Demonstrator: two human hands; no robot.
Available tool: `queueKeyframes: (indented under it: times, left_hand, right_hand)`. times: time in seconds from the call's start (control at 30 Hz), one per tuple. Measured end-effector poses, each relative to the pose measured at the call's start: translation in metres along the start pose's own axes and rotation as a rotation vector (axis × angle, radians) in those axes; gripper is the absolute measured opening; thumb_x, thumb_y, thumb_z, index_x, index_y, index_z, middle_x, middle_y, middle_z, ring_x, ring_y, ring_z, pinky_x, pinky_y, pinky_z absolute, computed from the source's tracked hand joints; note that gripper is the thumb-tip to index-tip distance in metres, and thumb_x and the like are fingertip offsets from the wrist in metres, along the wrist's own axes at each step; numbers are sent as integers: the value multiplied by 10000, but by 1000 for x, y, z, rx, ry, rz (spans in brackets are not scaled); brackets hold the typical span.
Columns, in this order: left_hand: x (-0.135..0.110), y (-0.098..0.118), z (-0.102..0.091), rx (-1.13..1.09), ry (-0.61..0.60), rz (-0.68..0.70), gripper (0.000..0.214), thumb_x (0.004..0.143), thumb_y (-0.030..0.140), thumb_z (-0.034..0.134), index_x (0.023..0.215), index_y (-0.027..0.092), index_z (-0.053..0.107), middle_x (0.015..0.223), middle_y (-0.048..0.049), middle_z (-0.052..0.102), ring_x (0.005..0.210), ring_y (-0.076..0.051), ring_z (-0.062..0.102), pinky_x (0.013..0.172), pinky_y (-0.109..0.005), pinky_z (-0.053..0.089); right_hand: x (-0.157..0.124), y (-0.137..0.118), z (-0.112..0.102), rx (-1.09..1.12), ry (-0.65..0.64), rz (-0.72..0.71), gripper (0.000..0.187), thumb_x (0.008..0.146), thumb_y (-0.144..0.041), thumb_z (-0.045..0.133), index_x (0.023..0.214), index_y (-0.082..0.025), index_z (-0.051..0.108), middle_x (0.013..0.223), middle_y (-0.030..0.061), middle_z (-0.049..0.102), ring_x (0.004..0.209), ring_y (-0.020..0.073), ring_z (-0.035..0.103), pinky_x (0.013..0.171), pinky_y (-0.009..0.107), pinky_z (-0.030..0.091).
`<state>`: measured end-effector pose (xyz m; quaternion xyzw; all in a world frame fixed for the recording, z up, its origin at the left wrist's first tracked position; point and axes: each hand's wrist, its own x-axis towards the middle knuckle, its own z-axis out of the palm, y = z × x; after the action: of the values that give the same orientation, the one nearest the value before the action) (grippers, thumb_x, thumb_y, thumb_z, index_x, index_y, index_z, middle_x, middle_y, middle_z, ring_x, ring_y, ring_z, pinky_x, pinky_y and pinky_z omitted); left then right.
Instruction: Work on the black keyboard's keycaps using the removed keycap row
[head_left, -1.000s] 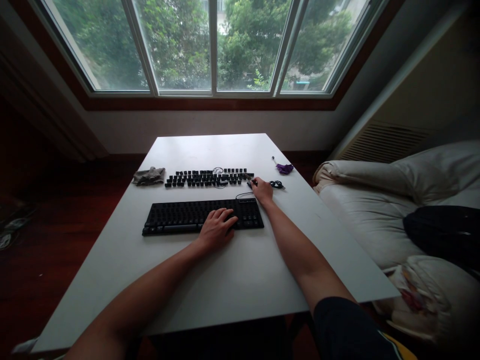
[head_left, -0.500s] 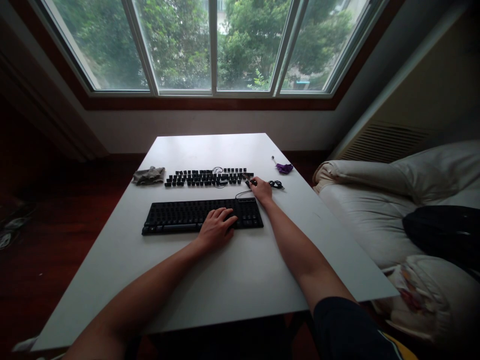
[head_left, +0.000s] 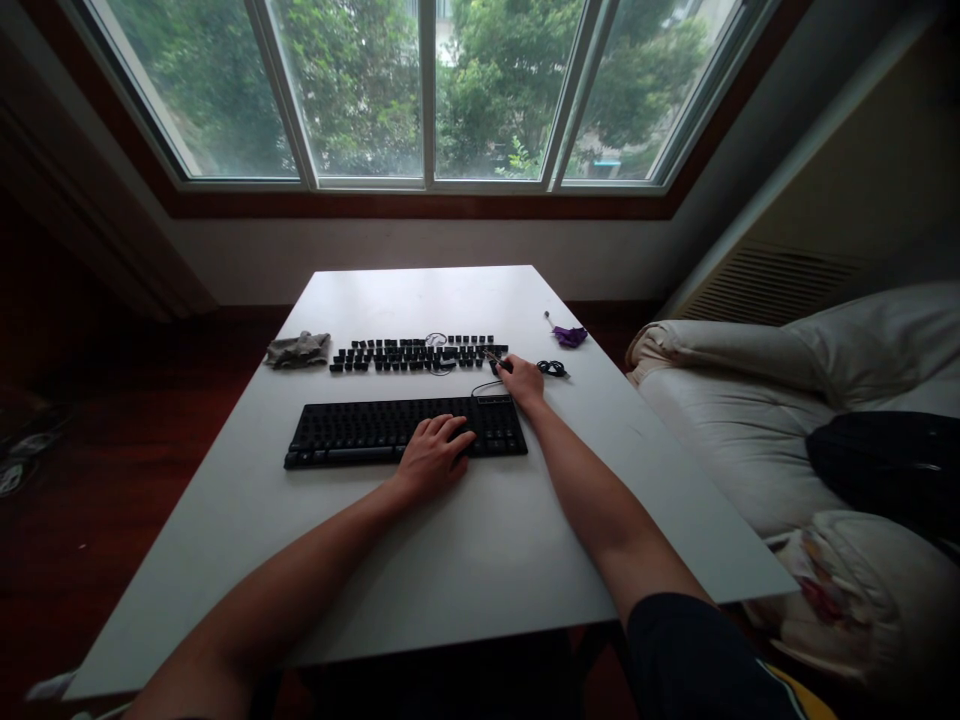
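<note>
A black keyboard [head_left: 352, 430] lies across the white table in front of me, many of its keycaps off. My left hand [head_left: 435, 450] rests flat on its right half, fingers spread. Beyond it, several loose black keycaps [head_left: 394, 357] stand in rows. My right hand [head_left: 523, 380] is at the right end of these rows, its thumb and fingers pinched on a small tool with thin metal prongs, seemingly a keycap puller [head_left: 492, 355]. Its prongs point left, over the keycaps; whether they touch one is too small to tell.
A grey cloth [head_left: 298, 350] lies left of the keycaps. At the right are a coiled black cable [head_left: 553, 369] and a purple cloth [head_left: 570, 337] beside a thin stick. A pale sofa [head_left: 705, 400] stands along the table's right side, a window beyond the far edge.
My right hand has shifted very slightly, and the thin prongs at its fingertips show more clearly over the keycaps. My left hand stays on the keyboard.
</note>
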<state>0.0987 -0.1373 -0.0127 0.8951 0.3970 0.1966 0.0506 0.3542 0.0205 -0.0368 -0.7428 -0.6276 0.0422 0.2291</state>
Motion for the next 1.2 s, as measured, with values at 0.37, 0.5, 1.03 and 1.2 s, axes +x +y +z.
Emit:
queueKeyframes:
  times: [0.37, 0.5, 1.03, 1.2]
  left_hand:
    - [-1, 1, -1, 5, 7, -7, 452, 877, 288, 623, 1329, 304, 611, 1468, -69, 527, 1365, -300, 423, 1111, -502, 367]
    - [-1, 0, 0, 4, 9, -5, 458, 875, 286, 626, 1332, 301, 611, 1470, -70, 525, 1364, -301, 424, 1114, -502, 366]
    - [0, 0, 0, 20, -3, 1, 442, 889, 294, 614, 1331, 296, 605, 1476, -70, 520, 1363, -304, 423, 1111, -506, 366]
    - [0, 0, 2, 23, -1, 5, 448, 889, 296, 618, 1337, 294, 603, 1476, -72, 520, 1361, -306, 425, 1110, -506, 365]
  right_hand:
    - [0, -3, -1, 16, 6, 32, 341, 923, -547, 571, 1010, -244, 702, 970, 87, 750, 927, 252, 678, 764, 306, 458]
    - [0, 0, 0, 67, 35, 23, 302, 940, -501, 553, 1011, -245, 697, 965, 80, 753, 916, 246, 673, 761, 297, 450]
    - [6, 5, 6, 262, 55, -252, 338, 1000, -347, 405, 1043, -206, 709, 1086, 86, 706, 1060, 223, 606, 981, 326, 428]
    - [5, 7, 8, 420, 94, -299, 341, 1002, -391, 408, 1008, -227, 707, 1015, 57, 733, 1001, 221, 630, 931, 326, 458]
